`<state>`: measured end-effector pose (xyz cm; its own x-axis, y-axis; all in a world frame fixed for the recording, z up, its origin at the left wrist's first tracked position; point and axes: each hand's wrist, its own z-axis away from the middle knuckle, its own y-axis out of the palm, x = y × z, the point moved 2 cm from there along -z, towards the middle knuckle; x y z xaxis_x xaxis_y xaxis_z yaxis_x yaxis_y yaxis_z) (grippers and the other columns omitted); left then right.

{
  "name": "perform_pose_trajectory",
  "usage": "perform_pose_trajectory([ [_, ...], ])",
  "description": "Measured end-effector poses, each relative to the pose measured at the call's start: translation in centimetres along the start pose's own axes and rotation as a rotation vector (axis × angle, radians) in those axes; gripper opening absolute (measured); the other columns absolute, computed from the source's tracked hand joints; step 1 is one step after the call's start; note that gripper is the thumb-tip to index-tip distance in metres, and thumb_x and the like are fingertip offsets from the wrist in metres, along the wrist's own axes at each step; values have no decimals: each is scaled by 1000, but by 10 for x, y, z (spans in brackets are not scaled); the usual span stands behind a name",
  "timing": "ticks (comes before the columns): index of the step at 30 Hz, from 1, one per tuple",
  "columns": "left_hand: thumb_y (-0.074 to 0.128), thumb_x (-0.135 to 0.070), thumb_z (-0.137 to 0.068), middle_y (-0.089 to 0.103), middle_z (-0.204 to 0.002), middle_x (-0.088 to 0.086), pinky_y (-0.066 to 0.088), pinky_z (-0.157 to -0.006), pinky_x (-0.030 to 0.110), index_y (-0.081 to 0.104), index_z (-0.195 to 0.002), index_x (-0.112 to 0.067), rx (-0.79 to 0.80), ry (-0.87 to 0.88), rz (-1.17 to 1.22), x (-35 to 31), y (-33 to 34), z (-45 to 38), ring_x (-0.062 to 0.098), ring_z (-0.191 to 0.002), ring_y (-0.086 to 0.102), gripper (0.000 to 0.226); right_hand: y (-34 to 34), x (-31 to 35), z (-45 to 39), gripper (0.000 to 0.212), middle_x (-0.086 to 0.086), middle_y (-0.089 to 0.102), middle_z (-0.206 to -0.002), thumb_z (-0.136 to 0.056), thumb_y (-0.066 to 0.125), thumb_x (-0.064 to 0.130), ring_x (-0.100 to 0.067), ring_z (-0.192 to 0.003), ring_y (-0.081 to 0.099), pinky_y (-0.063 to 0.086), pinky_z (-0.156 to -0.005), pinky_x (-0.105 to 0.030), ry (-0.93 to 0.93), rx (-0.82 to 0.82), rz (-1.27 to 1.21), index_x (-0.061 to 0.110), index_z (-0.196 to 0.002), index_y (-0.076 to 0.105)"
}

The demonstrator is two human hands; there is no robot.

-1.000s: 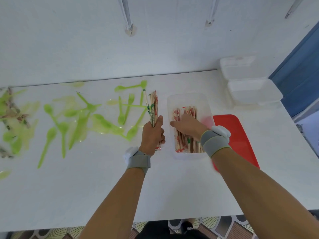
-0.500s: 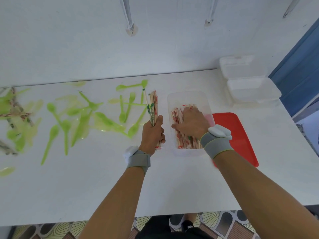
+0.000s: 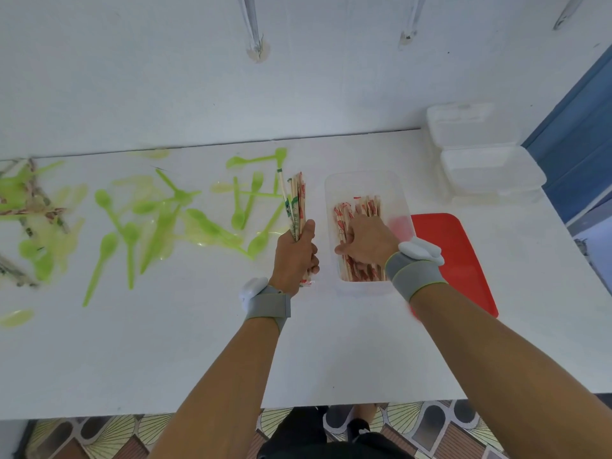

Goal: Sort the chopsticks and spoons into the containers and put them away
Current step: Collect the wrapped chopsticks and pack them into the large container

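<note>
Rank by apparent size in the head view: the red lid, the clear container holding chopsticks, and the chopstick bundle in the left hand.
1. Clear container, though the red lid is partly hidden, so these two are unsure.
2. Red lid.
3. Chopstick bundle, gripped by the left hand.

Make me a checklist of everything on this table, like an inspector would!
Surface: white table, with a red mat at the right.
Job's things: a clear container with wrapped chopsticks in it; a bundle of chopsticks held upright; green spoons scattered on the left; more chopsticks at the far left.
Clutter: two white lidded boxes stacked at the back right.
Grips: left hand grips the bundle; right hand lies inside the container on the chopsticks, finger hold unclear.
Cables: nothing seen.
Surroundings: white wall, blue panel at right, patterned floor.
</note>
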<state>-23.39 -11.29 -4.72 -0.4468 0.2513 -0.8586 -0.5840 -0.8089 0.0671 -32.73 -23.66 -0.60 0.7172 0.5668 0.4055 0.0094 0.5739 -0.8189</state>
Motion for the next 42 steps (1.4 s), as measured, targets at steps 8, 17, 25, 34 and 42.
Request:
perform_pose_trajectory([
  [8, 57, -44, -100, 39, -55, -2, 32, -45, 25, 47, -90, -13, -5, 25, -76, -15, 5, 8, 16, -37, 34, 34, 11, -2, 4, 25, -18, 75, -76, -92, 71, 19, -31, -67, 76, 64, -70, -42, 63, 157, -233, 5, -77, 58],
  [17, 51, -42, -99, 59, -82, 9, 58, -58, 46, 48, -107, -11, -95, 400, -767, -83, 33, 26, 33, -68, 61, 32, -56, -23, 32, 26, -4, 72, -74, -98, 57, 30, -22, -66, 71, 55, -70, -31, -116, -288, -439, 9, -85, 64],
  [25, 50, -36, -99, 63, -90, 11, 57, -63, 38, 55, -103, -10, 119, 253, -963, -50, 89, 43, 27, -74, 63, 26, -38, -139, 28, 18, -11, 63, -115, -102, 46, 20, -36, -105, 59, 47, -92, -45, 60, -594, -330, 14, -115, 57],
  [34, 43, -23, -105, 64, -121, 22, 41, -77, 38, 62, -119, 4, 32, 112, -1175, -29, 125, 37, 38, -112, 61, 36, 31, -148, 31, 55, -10, 7, -166, -103, 39, 43, -42, -150, 7, 13, -121, -57, 90, -176, 181, 33, -156, 24],
  [42, 53, -27, -100, 62, -100, 9, 56, -73, 33, 62, -101, -6, -152, 73, -1080, -32, 137, 33, 27, -98, 64, 23, 44, -150, 28, 55, -7, -6, -169, -106, 31, 43, -40, -154, -7, -3, -124, -57, 114, -162, 130, 35, -158, 16],
])
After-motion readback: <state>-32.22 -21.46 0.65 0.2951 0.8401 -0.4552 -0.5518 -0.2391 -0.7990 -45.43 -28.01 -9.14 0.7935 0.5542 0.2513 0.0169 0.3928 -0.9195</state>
